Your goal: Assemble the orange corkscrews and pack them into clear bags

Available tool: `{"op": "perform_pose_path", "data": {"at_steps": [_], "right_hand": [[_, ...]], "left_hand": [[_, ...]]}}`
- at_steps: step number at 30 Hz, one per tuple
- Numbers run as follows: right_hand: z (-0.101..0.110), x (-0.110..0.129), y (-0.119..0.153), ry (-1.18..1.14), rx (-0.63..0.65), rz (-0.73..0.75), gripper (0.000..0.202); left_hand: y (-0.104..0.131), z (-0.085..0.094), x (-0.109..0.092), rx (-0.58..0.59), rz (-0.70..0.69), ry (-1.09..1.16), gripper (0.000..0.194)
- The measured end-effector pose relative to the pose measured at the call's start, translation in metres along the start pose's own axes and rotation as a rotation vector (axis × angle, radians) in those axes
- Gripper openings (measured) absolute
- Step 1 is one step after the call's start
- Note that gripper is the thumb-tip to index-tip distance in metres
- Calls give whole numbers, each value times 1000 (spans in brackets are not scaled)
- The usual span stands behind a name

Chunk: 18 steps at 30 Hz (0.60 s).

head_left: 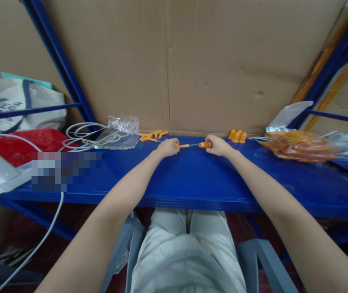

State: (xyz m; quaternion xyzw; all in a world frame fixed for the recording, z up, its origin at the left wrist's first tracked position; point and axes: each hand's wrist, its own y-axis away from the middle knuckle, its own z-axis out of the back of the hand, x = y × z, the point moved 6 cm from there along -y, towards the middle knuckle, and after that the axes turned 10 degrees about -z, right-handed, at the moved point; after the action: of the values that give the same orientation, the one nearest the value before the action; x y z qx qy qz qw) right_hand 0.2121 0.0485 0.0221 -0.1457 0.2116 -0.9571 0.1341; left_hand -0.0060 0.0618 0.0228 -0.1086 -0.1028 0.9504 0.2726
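Observation:
My left hand (169,147) is closed around one end of an orange threaded rod (184,145), whose ridged shaft points to the right. A thin metal chain (194,145) stretches from it across the short gap to an orange cylindrical piece (203,145). That piece is pinched in the fingers of my right hand (218,145). Both hands are just over the blue tabletop (198,175). Behind my left hand lie orange branched pieces (153,136) with bits of chain. Several orange cone-shaped caps (237,136) stand to the right of my right hand.
A clear plastic bag (120,136) and coiled white cable (84,134) lie left, near a red bag (30,142) and a white plastic device (5,175). Orange items in clear wrapping (298,145) lie right. A cardboard wall (192,73) and blue posts (58,57) bound the back.

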Motion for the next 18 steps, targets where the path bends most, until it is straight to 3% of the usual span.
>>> {"op": "perform_pose_path", "data": {"at_steps": [8, 18], "right_hand": [[-2, 5, 0, 61, -3, 19, 23], [2, -6, 2, 138, -11, -82, 24]], "left_hand": [[-1, -1, -1, -4, -15, -7, 27], [-2, -2, -1, -23, -13, 26, 29]]}}
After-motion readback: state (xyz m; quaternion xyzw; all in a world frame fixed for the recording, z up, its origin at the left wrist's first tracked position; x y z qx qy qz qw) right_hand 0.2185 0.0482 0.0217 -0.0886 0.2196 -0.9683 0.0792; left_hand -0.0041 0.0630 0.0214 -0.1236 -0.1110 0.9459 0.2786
